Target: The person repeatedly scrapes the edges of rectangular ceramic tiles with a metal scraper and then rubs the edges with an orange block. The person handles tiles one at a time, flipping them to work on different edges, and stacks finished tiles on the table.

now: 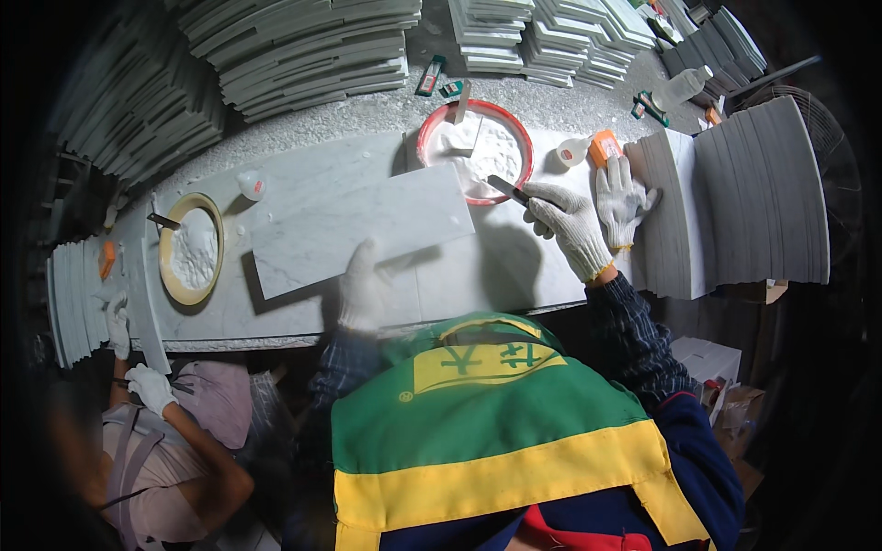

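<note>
One grey-veined white slab (367, 220), raised over the pale worktop (459, 285), its near edge clamped in the gloved left hand (361, 286), blurred, thumb uppermost, fingers hidden. One narrow-bladed knife (506, 189), closed in the gloved right hand (570, 220), blade pointing toward a red-rimmed basin (526, 138) of white material. Hands apart. One loose glove (619, 197), beside an orange block (604, 147).

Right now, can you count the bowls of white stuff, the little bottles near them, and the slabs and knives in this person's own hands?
Bowls: 2 (red bowl, cream bowl)
Little bottles: 2 (right bottle, left bottle)
Slabs: 1 (grey-white slab, left hand)
Knives: 1 (knife, right hand)
Total: 6
</note>
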The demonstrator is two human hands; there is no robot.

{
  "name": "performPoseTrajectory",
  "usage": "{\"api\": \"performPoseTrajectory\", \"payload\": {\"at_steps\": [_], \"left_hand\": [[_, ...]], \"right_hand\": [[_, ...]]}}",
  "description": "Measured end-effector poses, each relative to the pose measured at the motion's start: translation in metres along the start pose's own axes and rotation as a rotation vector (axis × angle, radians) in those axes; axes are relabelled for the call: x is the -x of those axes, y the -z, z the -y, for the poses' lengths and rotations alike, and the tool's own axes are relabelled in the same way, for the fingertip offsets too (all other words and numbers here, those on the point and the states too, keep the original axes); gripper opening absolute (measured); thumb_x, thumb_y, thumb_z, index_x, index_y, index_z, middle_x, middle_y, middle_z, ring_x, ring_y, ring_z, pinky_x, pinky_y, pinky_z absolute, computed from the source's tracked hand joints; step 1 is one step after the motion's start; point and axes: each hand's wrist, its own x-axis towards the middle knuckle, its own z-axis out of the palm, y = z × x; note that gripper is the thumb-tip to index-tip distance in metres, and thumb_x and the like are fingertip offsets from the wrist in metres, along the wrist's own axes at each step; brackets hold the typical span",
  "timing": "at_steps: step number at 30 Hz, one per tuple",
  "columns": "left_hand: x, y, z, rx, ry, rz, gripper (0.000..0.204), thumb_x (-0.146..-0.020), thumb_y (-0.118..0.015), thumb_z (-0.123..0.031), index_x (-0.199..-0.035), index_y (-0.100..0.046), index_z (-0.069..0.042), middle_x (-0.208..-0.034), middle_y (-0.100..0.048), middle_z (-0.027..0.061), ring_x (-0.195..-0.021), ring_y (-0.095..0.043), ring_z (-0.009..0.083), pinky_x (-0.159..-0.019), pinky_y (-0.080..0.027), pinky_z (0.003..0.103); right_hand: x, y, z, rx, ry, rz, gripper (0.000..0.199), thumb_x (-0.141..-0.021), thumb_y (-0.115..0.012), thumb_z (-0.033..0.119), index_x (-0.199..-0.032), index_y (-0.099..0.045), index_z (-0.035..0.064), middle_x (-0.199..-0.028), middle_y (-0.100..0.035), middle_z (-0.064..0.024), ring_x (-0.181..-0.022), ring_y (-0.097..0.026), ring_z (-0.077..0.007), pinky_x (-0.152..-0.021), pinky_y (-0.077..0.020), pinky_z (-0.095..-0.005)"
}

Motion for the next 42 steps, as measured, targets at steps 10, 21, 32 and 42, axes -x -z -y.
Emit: {"api": "performPoseTrajectory", "payload": {"at_steps": [10,21,32,42], "left_hand": [[-0.008,-0.009,0.005,-0.082,-0.065,-0.149,0.054,-0.105,-0.064,-0.031,-0.142,-0.051,0.006,-0.139,-0.062,0.0187,-0.126,-0.064,0.0313,-0.109,-0.056,0.048],[-0.007,-0.013,0.004,-0.076,-0.055,-0.107,0.055,-0.105,-0.064,-0.034,-0.142,-0.052,0.006,-0.14,-0.063,0.0178,-0.125,-0.065,0.0299,-0.107,-0.057,0.045],[-0.006,-0.008,0.008,-0.075,-0.028,-0.132,0.059,-0.103,-0.066,-0.038,-0.139,-0.055,0.008,-0.137,-0.065,0.0188,-0.123,-0.066,0.0296,-0.106,-0.057,0.043],[-0.003,-0.027,0.004,-0.148,-0.097,-0.164,0.059,-0.104,-0.064,-0.038,-0.137,-0.055,0.01,-0.133,-0.068,0.021,-0.117,-0.07,0.0303,-0.104,-0.059,0.04]], "right_hand": [[0.021,-0.018,0.002,0.085,0.108,0.055,0.03,-0.103,-0.066,0.014,-0.131,-0.072,0.0025,-0.092,-0.075,-0.0054,-0.077,-0.064,-0.008,-0.068,-0.0523,-0.0236],[0.029,-0.024,0.002,0.521,0.51,0.004,0.034,-0.096,-0.066,-0.007,-0.127,-0.073,0.0035,-0.101,-0.072,-0.0167,-0.09,-0.07,-0.0261,-0.084,-0.0557,-0.0364],[0.027,-0.026,0.021,0.746,0.386,0.073,0.034,-0.095,-0.071,0.008,-0.129,-0.074,0.0113,-0.1,-0.071,-0.016,-0.088,-0.071,-0.0304,-0.078,-0.057,-0.0398],[0.038,-0.039,0.027,0.89,0.547,0.068,0.032,-0.096,-0.072,0.016,-0.127,-0.073,0.0145,-0.1,-0.071,-0.0146,-0.087,-0.07,-0.0361,-0.076,-0.0566,-0.0436]]}}
